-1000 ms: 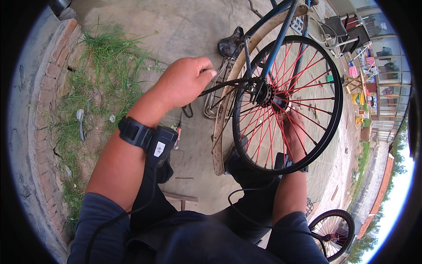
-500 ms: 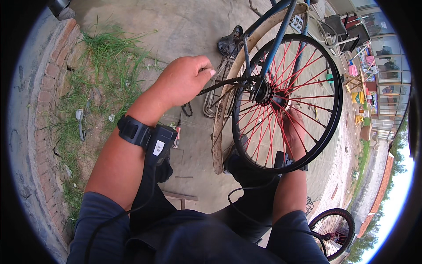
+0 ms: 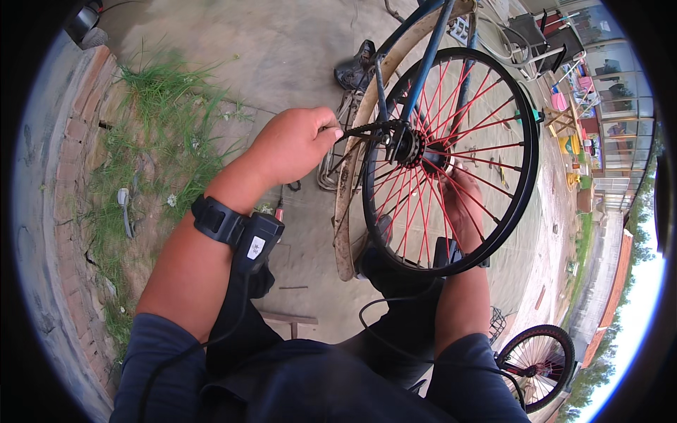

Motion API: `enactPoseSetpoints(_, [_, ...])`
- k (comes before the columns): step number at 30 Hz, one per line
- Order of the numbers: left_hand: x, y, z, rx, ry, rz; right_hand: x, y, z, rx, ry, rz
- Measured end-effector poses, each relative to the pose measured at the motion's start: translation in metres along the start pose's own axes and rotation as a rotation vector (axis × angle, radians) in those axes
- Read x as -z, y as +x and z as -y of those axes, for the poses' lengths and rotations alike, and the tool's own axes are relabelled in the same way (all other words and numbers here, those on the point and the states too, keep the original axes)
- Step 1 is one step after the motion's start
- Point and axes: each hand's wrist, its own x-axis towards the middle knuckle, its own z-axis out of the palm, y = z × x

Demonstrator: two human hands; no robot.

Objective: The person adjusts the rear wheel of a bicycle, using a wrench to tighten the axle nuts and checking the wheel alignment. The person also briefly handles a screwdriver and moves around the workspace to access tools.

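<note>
My left hand [image 3: 310,141] is closed on the black chain [image 3: 363,130], left of the rear sprocket [image 3: 415,151]. My right hand [image 3: 462,194] reaches behind the red spokes of the black-rimmed wheel [image 3: 518,204], its curled fingers gripping the hub [image 3: 438,158] and partly hidden. The wheel sits at the blue bicycle frame [image 3: 427,60], beside a dirty, curved tan mudguard [image 3: 345,233]. A black strapped device is on each of my forearms.
A low brick edge [image 3: 81,141] and grass [image 3: 166,92] run along the left. Another wheel [image 3: 536,366] is at lower right. Folding chairs [image 3: 557,42], small tables and colourful items stand along the glazed building on the right. A dark shoe [image 3: 352,70] shows beyond the mudguard.
The bicycle and surroundings sit slightly further left and higher in view. My left hand has moved a little lower, nearer the sprocket. My right hand stays at the hub.
</note>
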Motion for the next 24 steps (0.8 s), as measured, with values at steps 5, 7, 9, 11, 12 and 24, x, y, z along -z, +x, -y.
enactPoseSetpoints(5, [-0.027,0.008,-0.009,0.026,-0.049,0.060,-0.014,-0.005,0.013,-0.116,0.462,-0.044])
enactPoseSetpoints(7, [-0.041,0.014,-0.005,0.102,-0.130,0.097,-0.017,-0.005,0.017,-0.125,0.474,-0.056])
enactPoseSetpoints(9, [-0.051,0.020,-0.004,0.158,-0.237,0.143,-0.024,-0.009,0.022,-0.133,0.429,-0.076])
enactPoseSetpoints(11, [-0.061,0.026,-0.008,0.264,-0.344,0.165,-0.024,-0.011,0.023,-0.113,0.355,-0.033])
enactPoseSetpoints(12, [-0.065,0.029,-0.010,0.319,-0.399,0.178,-0.024,-0.012,0.025,-0.105,0.222,-0.059])
enactPoseSetpoints(24, [-0.072,0.048,-0.022,0.545,-0.745,0.332,-0.017,-0.008,0.018,0.026,-0.146,-0.006])
